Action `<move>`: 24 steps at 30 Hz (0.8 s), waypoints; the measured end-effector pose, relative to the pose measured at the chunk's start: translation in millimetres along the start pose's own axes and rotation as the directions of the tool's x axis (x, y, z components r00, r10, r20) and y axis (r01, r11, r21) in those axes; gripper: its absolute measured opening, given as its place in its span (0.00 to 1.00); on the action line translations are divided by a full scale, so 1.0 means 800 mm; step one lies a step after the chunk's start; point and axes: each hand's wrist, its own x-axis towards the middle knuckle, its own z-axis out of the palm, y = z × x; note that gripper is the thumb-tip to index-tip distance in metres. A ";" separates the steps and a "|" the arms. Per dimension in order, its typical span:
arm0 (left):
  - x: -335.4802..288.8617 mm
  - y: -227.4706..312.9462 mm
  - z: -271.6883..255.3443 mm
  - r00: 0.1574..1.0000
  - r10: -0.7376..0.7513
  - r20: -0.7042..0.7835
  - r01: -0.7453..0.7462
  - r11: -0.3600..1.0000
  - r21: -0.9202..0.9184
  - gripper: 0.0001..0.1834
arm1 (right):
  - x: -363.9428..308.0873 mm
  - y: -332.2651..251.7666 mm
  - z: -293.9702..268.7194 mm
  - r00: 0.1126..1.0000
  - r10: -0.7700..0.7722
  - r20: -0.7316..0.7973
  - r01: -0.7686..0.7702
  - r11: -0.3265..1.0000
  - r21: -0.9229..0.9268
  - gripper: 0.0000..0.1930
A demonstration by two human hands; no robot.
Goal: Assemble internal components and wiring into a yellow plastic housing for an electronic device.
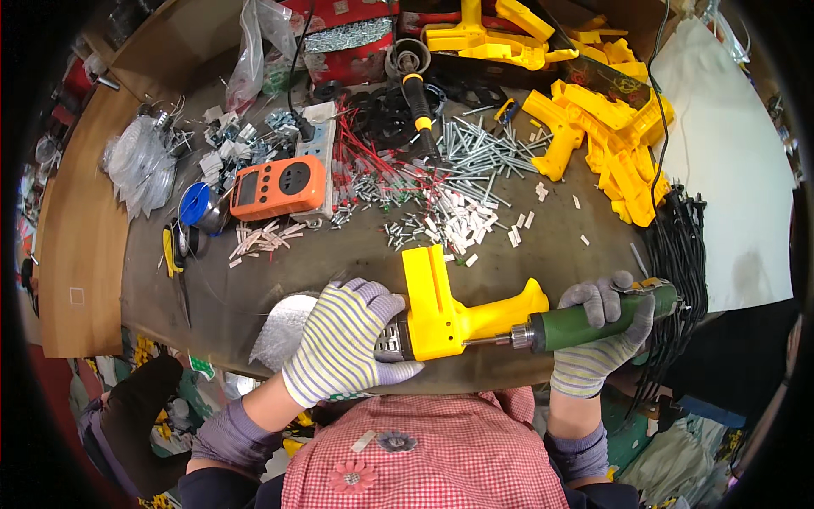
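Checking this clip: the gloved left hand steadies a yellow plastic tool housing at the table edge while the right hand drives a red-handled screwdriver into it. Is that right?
Not quite. The head view shows the screwdriver in the right hand has a green handle, not red. The rest holds: the gloved left hand steadies the yellow plastic tool housing at the table edge.

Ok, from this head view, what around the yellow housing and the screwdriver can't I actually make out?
- Head view: the screwdriver tip, hidden inside the yellow housing.
- The metal part at the housing's left end, mostly covered by the left hand.
- The screwdriver handle's middle, wrapped by the right hand.
- The loose screws beyond: too small to tell their heads.
- The table's near edge, covered by the person's checked shirt.
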 end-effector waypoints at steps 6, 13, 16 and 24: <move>0.000 -0.002 -0.003 0.997 0.021 0.071 -0.022 1.000 0.013 0.37 | -0.003 0.007 0.002 1.000 0.002 0.017 -0.002 1.000 0.023 0.18; 0.002 -0.001 0.000 0.995 0.011 0.097 -0.012 1.000 0.004 0.35 | -0.004 0.014 0.003 1.000 0.002 0.014 -0.002 1.000 0.019 0.17; 0.003 -0.001 -0.001 0.995 0.009 0.103 -0.005 0.999 -0.037 0.35 | -0.005 0.017 0.009 1.000 -0.011 -0.012 0.011 1.000 0.005 0.16; 0.001 -0.002 0.001 0.998 0.026 0.058 -0.024 0.999 -0.038 0.33 | -0.007 0.017 0.009 0.999 0.005 0.039 -0.004 1.000 -0.008 0.16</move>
